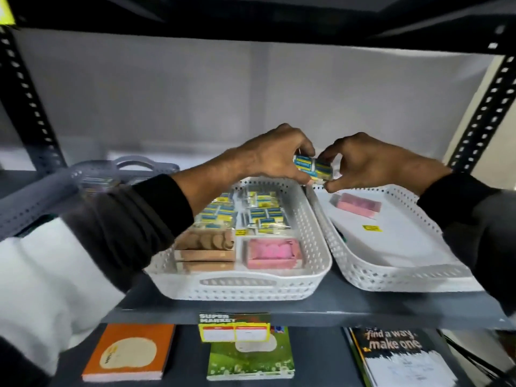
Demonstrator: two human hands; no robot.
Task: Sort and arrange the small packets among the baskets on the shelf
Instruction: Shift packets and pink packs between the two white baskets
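**Lighting and image quality**

Illumination is even and diffuse, brightest on the pale back wall behind the middle white basket (312, 263). Soft shadow lies beneath that basket and under the upper shelf board above it. Left of the basket, the grey basket (92, 174) and near sleeve (55, 263) are blurred. Wide-angle distortion bends the uprights (22, 101) at the frame edges.

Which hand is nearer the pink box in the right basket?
Right. The right hand is just above and behind the pink box; the left hand is over the middle basket.
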